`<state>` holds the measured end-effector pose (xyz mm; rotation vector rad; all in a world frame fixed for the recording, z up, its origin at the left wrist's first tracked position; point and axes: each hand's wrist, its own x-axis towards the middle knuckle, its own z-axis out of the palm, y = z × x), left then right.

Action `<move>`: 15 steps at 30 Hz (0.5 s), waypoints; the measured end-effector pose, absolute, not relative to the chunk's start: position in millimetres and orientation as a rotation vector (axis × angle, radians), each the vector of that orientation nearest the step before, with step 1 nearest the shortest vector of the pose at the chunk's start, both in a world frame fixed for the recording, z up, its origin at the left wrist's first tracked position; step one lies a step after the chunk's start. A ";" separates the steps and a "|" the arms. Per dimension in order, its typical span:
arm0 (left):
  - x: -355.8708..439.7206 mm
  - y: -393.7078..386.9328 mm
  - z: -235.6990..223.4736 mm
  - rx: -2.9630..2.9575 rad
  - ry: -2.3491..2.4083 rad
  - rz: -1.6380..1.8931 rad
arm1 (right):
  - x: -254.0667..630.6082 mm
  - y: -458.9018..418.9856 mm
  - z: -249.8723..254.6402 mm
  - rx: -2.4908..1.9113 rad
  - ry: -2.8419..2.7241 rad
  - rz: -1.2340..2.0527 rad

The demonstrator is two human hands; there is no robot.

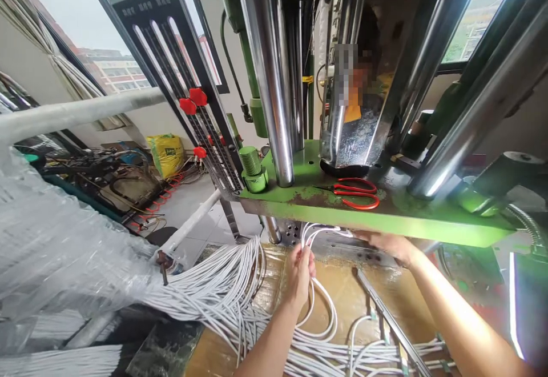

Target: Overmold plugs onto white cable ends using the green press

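My left hand (299, 268) is closed round a few white cables (319, 234) that arch up and run under the green press plate (385, 217). My right hand (387, 244) reaches under that plate at the cable ends; its fingers lie on the mould area, partly hidden by the plate's edge. A large bundle of white cables (214, 291) fans out to the left over the worktop, and more cable loops (334, 354) lie below my hands.
Red-handled scissors (355, 193) lie on the green plate between chrome columns (268, 74). A black rail with red knobs (192, 103) stands left. Plastic-wrapped cable stock (55, 240) fills the left. A metal strip (385, 320) crosses the tan worktop (346, 291).
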<state>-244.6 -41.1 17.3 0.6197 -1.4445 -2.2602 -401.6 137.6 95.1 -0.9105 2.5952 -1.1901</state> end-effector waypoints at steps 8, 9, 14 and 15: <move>-226.3 -69.8 57.6 0.425 -1.842 -2.340 | -330.8 187.9 84.8 -0.766 2.415 -1.187; -221.8 -70.0 66.9 0.342 -2.016 -2.313 | -321.7 201.6 81.8 -0.702 2.415 -1.193; -204.7 -51.6 108.0 -0.040 -2.652 -1.949 | -278.8 259.0 72.1 -0.485 2.377 -1.395; -202.5 -46.1 113.0 -0.074 -2.739 -1.896 | -271.8 267.0 70.2 -0.462 2.385 -1.425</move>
